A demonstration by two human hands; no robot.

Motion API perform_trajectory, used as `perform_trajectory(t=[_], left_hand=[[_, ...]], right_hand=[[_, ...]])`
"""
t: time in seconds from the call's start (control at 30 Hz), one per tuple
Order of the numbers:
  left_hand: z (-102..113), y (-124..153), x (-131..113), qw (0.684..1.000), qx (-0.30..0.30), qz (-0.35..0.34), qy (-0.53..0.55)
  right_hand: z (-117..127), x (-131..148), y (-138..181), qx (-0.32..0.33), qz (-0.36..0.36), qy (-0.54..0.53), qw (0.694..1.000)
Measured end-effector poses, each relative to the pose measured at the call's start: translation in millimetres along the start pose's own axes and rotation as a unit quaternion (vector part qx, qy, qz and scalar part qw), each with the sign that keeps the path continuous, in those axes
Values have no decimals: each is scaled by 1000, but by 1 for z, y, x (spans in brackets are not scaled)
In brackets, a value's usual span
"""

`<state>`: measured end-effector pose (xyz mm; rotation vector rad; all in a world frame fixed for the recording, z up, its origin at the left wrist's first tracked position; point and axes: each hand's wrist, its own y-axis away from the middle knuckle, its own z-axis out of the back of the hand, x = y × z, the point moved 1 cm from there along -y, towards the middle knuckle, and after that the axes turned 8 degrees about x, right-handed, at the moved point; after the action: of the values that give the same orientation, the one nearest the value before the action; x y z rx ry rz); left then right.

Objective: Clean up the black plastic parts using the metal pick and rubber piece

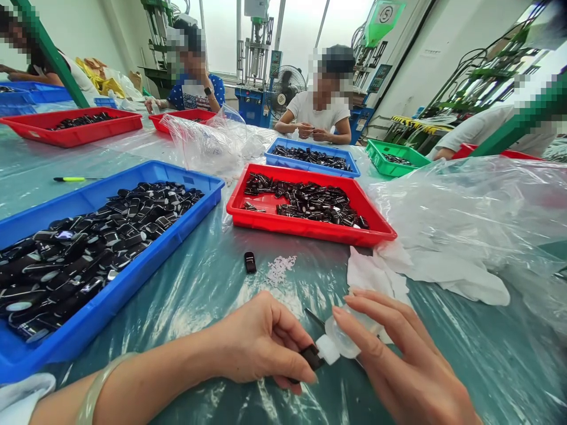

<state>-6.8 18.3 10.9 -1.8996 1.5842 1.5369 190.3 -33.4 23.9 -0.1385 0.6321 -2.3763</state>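
My left hand (266,345) is closed on a small black plastic part (311,356), pinched between thumb and fingers. Against or just beside that part's end is the white cap of a translucent bottle (343,337), tilted or lying. My right hand (398,354) is over the bottle, fingers stretched out and apart; its thumb is hidden. Behind the bottle, a thin dark tool (314,319) shows in part. Another black part (250,262) lies farther up the table, alongside a little pile of white bits (281,270).
Black parts fill a blue tray (177,248) at left and a red tray (310,227) ahead. White cloth (376,274) and clear plastic sheeting (465,206) lie at right. Across the table, people sit near more trays, including a green one (392,168). A yellow-handled tool (73,179) lies far left.
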Motion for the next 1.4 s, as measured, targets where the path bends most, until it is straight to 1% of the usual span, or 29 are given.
perform_trajectory(t=[0.43,0.63,0.8,1.0,1.07,1.17,1.27,1.33,1.4], left_hand=[[0,0,1,1000,14,0,-20],[0,-1,2,999,21,5,-25],[0,-1,4,999,14,17,-25],[1,-2,6,999,24,18,-20],[0,-2,6,999,23,21,-18],[-1,-2,5,999,21,28,-21],[-1,-2,5,999,23,31,-21],[-1,-3,5,999,23,34,-21],[-2,-3,6,999,24,35,-22]], right_hand=[[3,-4,9,41,18,-25,999],[5,-2,9,73,-5,-35,997],[6,-1,9,55,23,-20,998],[9,0,7,31,58,6,998],[9,3,5,31,65,18,997],[9,7,4,23,45,16,999],[9,8,4,-8,9,-1,1000],[9,7,5,9,29,11,999],[10,5,6,41,63,31,997]])
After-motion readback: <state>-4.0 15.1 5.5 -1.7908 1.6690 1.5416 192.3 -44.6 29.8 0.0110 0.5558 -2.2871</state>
